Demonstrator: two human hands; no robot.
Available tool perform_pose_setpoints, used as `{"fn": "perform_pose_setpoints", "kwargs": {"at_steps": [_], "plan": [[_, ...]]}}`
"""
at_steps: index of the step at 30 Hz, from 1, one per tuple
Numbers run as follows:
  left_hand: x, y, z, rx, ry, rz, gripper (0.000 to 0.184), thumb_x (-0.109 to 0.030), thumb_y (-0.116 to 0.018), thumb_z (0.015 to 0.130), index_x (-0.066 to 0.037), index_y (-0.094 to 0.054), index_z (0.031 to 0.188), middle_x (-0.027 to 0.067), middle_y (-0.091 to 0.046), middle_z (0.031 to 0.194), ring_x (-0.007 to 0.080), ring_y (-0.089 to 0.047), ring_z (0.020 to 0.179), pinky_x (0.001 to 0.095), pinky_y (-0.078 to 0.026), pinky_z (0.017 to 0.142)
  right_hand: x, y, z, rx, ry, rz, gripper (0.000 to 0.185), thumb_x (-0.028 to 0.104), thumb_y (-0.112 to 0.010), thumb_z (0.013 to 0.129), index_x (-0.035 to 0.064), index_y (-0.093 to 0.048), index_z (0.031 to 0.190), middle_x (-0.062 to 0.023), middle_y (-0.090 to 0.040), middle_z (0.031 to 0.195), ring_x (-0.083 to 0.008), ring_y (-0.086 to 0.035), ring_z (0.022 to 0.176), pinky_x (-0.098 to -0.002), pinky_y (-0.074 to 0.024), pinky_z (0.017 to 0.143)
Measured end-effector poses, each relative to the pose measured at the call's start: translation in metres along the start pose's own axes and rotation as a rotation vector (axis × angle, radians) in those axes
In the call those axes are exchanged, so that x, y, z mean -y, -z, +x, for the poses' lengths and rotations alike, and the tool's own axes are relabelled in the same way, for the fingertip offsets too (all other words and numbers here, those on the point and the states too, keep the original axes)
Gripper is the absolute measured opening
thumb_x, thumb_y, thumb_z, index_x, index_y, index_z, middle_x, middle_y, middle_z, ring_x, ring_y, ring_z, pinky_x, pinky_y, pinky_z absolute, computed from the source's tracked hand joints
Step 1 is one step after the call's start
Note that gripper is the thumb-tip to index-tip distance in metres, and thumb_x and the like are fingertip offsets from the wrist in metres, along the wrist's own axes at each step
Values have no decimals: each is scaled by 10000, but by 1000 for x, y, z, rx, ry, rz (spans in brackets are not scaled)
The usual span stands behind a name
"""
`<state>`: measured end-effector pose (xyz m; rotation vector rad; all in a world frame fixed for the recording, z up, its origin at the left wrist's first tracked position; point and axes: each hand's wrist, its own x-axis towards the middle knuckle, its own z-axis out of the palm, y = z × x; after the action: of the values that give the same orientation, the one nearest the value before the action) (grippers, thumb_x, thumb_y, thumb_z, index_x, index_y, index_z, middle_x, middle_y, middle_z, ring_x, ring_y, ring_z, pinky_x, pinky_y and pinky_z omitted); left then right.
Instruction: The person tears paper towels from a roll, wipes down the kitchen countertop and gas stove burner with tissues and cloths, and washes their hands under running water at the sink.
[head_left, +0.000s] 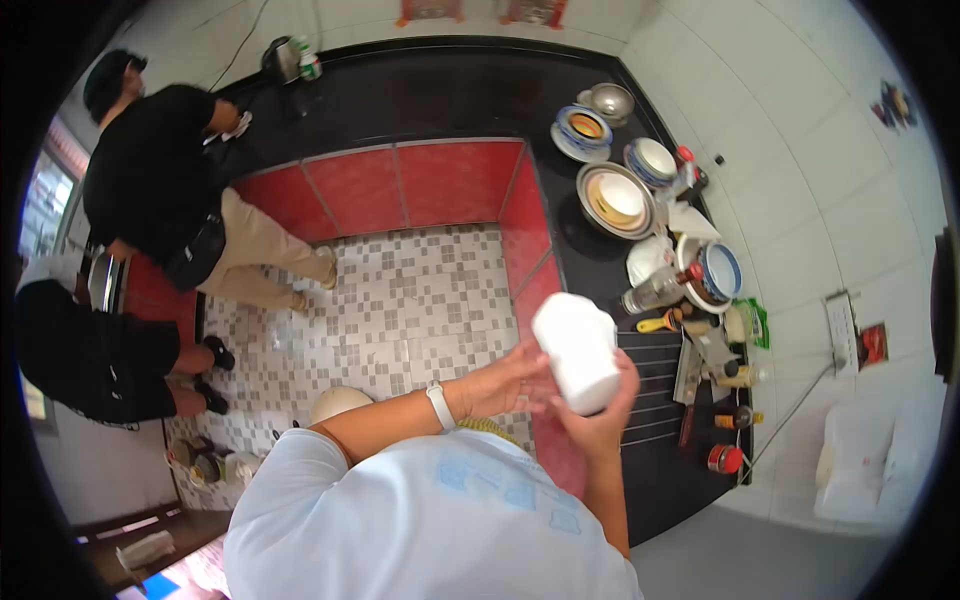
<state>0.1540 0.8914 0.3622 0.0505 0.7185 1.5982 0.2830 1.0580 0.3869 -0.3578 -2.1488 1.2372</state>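
A thick white roll (577, 350), which looks like paper, is held up in front of my body, tilted, over the counter's inner edge. My right hand (603, 410) grips its lower right side, with the thumb and fingers around its lower end. My left hand (505, 383), wearing a pale watch (440, 405) on the wrist, meets the roll's left side with bent fingers. Those fingertips are slightly blurred and partly hidden. On the counter just beyond the roll are a clear glass bottle (655, 290) and a yellow-handled tool (655, 323).
The black counter (400, 95) runs along the back and right. Stacked bowls (617, 200), plates (582, 140), a metal colander (611, 102) and several seasoning jars (725, 459) stand on its right side. Two people, one in a black shirt (155, 165), work at the left. A kettle (282, 62) stands behind.
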Motion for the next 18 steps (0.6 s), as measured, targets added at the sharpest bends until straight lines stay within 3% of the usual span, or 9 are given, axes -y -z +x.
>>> {"fn": "perform_pose_setpoints", "kwargs": {"at_steps": [3, 5, 7, 9, 10, 11, 14, 18], "plan": [[-22, 12, -29, -46, -252, -164, 639, -370, -579, 886, -132, -266, 1389, 107, -429, 1284, 244, -490, 1142, 403, -443, 948, 25, -68, 20, 224, 459, -262, 848, 172, -828, 572, 23, -358, 1262, -208, -381, 1292, -351, -417, 1190, -417, -375, 984], [-40, 33, -54, 26, -481, -255, 662, -369, -578, 881, -101, -231, 1377, 103, -419, 1285, 261, -475, 1164, 418, -430, 971, 44, -102, 33, 461, 584, -169, 828, 194, -823, 588, 9, -358, 1248, -224, -354, 1311, -383, -391, 1210, -451, -362, 995], [-47, 61, -79, -42, -543, -320, 688, -309, -597, 870, -72, -188, 1369, 110, -411, 1286, 262, -459, 1180, 424, -420, 986, 55, -136, 32, 568, 559, -70, 918, 191, -835, 590, 10, -309, 1320, -201, -342, 1349, -357, -370, 1254, -416, -366, 998], [-51, 77, -106, -227, -730, -115, 679, -228, -605, 860, -67, -184, 1368, 131, -397, 1295, 249, -437, 1199, 410, -416, 992, 61, -166, 28, 624, 199, 158, 948, 155, -800, 636, -1, -228, 1376, -196, -308, 1383, -334, -378, 1257, -409, -367, 1006], [-52, 80, -119, -319, -757, -104, 703, -174, -606, 852, -65, -155, 1381, 145, -379, 1306, 243, -420, 1212, 399, -411, 994, 67, -182, 27, 592, 130, 336, 926, 122, -746, 704, -11, -157, 1406, -204, -258, 1412, -313, -401, 1239, -402, -374, 1004], [-50, 88, -126, -329, -766, -125, 703, -174, -606, 852, -65, -155, 1381, 145, -379, 1306, 243, -420, 1212, 399, -411, 994, 71, -195, 29, 616, 127, 333, 926, 122, -746, 704, -11, -157, 1406, -204, -258, 1412, -313, -401, 1239, -402, -374, 1004], [-42, 111, -146, -431, -824, -122, 710, -160, -641, 837, -87, -177, 1371, 140, -386, 1306, 229, -414, 1219, 380, -402, 992, 73, -231, 31, 696, -275, 371, 871, 205, -728, 773, -27, -175, 1404, -210, -304, 1391, -285, -443, 1195, -382, -405, 961], [-34, 130, -173, -409, -837, -249, 731, -169, -646, 835, -73, -167, 1379, 144, -381, 1310, 239, -395, 1233, 372, -375, 1005, 85, -272, 26, 888, -407, 378, 704, 200, -681, 819, -24, -297, 1364, -176, -440, 1294, -230, -463, 1171, -334, -379, 975]]}}
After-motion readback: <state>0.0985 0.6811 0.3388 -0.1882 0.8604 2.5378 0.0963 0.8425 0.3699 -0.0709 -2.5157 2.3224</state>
